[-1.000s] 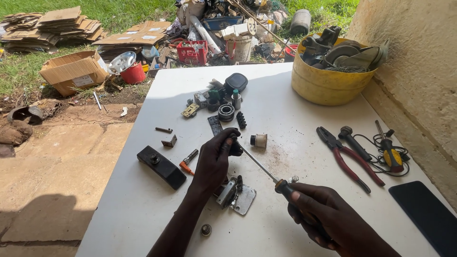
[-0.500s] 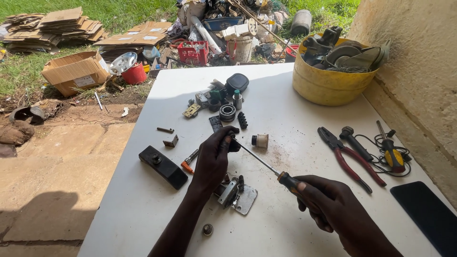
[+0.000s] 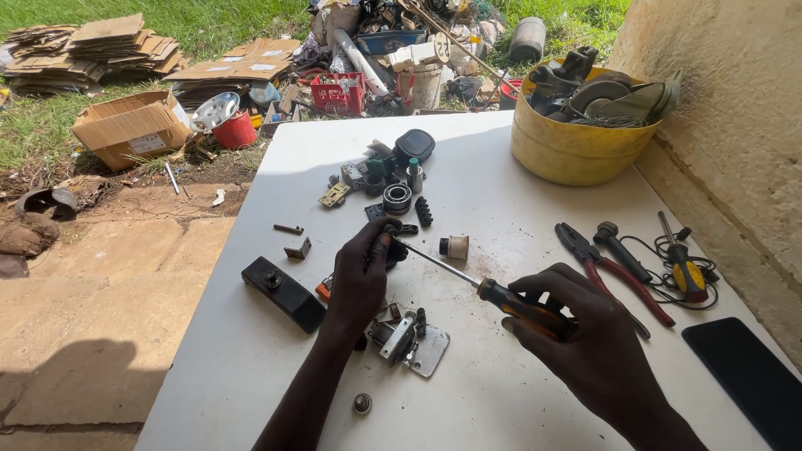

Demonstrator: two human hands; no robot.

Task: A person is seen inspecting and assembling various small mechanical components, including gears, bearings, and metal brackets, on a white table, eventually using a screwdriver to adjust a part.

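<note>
- The right hand [image 3: 585, 351] is wrapped around the orange-and-black handle of a long steel-shafted screwdriver [image 3: 468, 280], whose tip meets a small black part [image 3: 396, 250].
- The left hand [image 3: 361, 280] pinches that black part against the white tabletop [image 3: 493, 209].
- Just below the left hand lies a grey metal bracket assembly [image 3: 409, 341].
- A yellow plastic tub [image 3: 568, 146] of scrap stands at the table's far right.
- On the ground to the left sits a brown cardboard box [image 3: 129, 129] with a pale rectangular label on its side.
</note>
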